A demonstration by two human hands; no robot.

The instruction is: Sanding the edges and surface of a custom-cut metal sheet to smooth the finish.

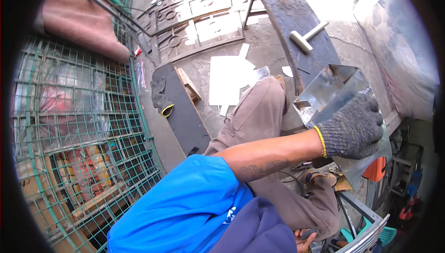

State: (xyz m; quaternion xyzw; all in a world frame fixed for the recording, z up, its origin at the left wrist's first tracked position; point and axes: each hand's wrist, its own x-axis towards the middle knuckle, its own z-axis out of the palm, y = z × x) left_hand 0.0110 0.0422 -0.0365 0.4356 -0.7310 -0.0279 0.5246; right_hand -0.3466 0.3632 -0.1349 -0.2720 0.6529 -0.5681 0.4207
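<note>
My left hand (353,127), in a dark grey knit glove with a yellow cuff, reaches across to the right. Its fingers curl over a bent sheet-metal box (320,96), open-topped and shiny grey, which leans at the end of a dark bench (296,14). At the lower edge, my bare right hand (305,243) closes around a small dark flat object (309,232), whose kind I cannot make out. On the bench lies a pale T-shaped mallet (303,40), with a thin dark rod (303,64) near it.
A second glove (160,96) lies on a dark board (181,121) at left. White cut sheets (225,79) and metal grille frames (199,30) are on the floor ahead. A green wire cage (83,137) stands left. Orange (375,168) and teal (387,235) items sit at right.
</note>
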